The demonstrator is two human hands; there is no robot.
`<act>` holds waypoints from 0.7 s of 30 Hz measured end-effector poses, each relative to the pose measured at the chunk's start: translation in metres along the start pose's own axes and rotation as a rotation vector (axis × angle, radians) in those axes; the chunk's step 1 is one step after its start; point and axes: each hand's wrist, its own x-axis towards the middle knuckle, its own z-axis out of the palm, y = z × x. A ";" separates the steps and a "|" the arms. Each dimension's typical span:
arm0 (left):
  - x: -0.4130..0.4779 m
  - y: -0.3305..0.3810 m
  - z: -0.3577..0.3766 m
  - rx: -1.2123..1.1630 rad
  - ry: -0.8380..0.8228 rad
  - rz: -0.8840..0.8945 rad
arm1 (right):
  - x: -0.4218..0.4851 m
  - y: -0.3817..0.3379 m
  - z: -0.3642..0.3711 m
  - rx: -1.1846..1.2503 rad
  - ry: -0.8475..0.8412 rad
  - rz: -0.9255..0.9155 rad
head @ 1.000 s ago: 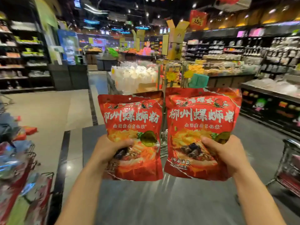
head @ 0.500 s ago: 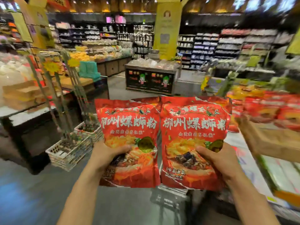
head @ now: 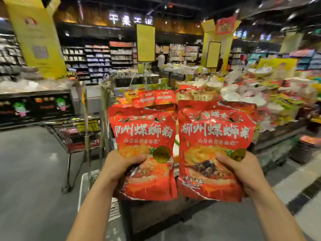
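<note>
Left hand (head: 119, 165) pinches the left packet (head: 145, 134) and right hand (head: 243, 171) the right packet (head: 213, 134), thumbs in front, both upright above the fingers (head: 137, 158). Their inner edges lie just beside each other; open floor (head: 31, 171) spreads left of the left fingers.

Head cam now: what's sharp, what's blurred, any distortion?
Head view: left packet in left hand and right packet in right hand sharp, print legible; back shelves and right-side displays motion-blurred; wide-angle bending at edges; lit sign bright under dark ceiling.
</note>
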 end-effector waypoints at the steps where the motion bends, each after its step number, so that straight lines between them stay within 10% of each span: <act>1: 0.002 0.002 0.034 -0.006 -0.038 0.012 | 0.001 0.003 -0.031 0.007 0.040 0.002; 21: 0.003 0.020 0.627 -0.014 -0.665 0.002 | 0.021 0.080 -0.528 -0.094 0.679 0.169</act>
